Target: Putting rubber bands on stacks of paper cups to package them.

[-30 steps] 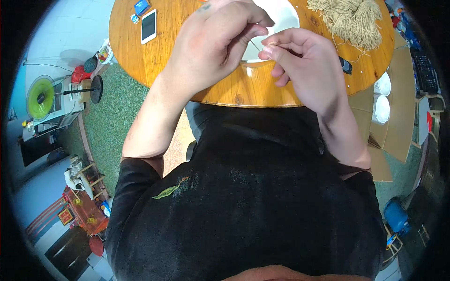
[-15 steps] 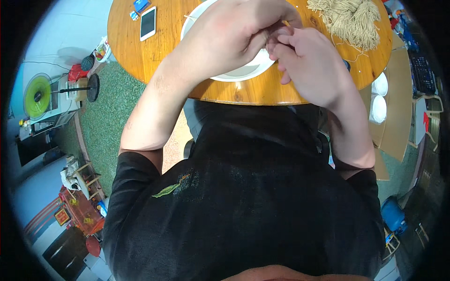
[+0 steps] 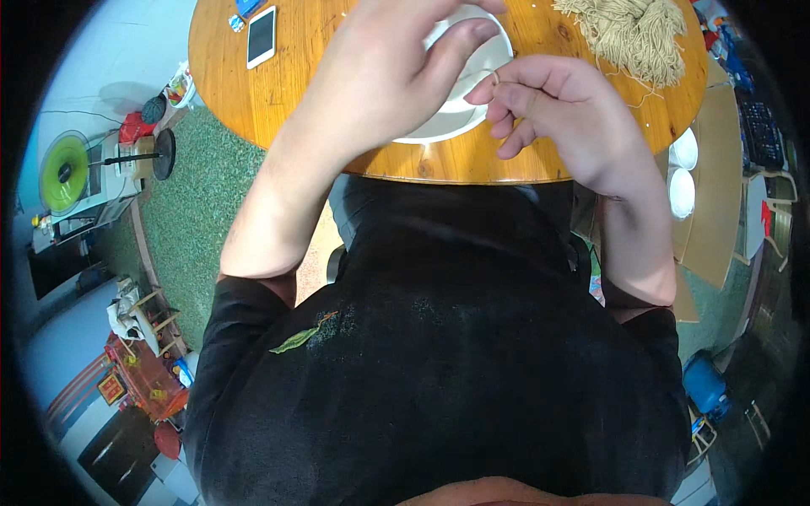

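Note:
A white bowl [image 3: 472,118] stands near the front of the round wooden table. Over its left part reaches my left hand [image 3: 401,72], thumb stretched out and apart from the index finger; nothing shows between them. The upper edge of the picture cuts off its other fingertips. At the bowl's right rim, my right hand [image 3: 557,105] pinches a thin pale strand [image 3: 495,77] between thumb and index finger, the other fingers loosely curled. Most of the strand is too fine to follow. A bundle of beige yarn [image 3: 633,42] lies beyond my right hand, with loose ends trailing toward me.
The wooden table [image 3: 240,97] curves around in front of me. A white phone [image 3: 262,38] lies at its left, beside a small blue packet [image 3: 247,8]. White bowls [image 3: 682,192] stand on cardboard off the right edge. A green fan [image 3: 67,172] is at the far left.
My hands, close together over the bowl before, have drawn apart. The left thumb and index finger have spread, and the strand now shows in my right fingertips.

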Demonstrator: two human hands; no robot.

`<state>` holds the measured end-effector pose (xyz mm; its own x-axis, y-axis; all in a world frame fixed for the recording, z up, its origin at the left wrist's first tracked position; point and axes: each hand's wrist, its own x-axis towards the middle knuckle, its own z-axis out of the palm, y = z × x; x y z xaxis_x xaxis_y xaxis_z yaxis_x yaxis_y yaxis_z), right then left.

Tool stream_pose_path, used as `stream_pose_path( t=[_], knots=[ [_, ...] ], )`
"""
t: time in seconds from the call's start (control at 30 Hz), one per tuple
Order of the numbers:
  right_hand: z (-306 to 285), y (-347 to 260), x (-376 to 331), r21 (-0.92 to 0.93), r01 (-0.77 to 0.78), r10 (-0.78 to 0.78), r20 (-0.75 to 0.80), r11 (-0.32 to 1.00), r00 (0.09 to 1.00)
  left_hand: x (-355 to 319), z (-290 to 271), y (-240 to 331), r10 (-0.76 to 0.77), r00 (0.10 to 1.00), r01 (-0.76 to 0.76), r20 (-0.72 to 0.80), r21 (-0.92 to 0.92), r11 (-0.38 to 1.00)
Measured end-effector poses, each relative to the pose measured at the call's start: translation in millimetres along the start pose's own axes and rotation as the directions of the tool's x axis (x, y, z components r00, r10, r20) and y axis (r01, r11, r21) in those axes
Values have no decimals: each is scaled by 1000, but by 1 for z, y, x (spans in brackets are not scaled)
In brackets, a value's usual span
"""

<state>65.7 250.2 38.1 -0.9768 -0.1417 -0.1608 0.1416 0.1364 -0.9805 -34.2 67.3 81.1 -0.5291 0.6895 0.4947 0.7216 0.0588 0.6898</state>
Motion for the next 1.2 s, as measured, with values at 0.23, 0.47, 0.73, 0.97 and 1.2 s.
stream_pose_path(
  t=[0.23,0.47,0.73,0.97,1.2],
  knots=[
    [1,0,2,105,-27,28,-7,994,1000,-39,6,-25,197,977,-210,77,216,954],
    [-4,10,4,157,-3,1,15,988,1000,-39,7,-31,174,982,-188,77,239,953],
    [-10,8,8,348,-18,-5,65,937,998,-41,10,-31,258,966,-254,29,304,918],
    [-9,20,12,214,-11,13,-6,977,1000,-39,4,-1,52,997,-65,55,277,959],
    [-3,15,5,75,-19,23,-58,997,998,-51,12,-25,65,994,-86,83,275,958]
  ],
)
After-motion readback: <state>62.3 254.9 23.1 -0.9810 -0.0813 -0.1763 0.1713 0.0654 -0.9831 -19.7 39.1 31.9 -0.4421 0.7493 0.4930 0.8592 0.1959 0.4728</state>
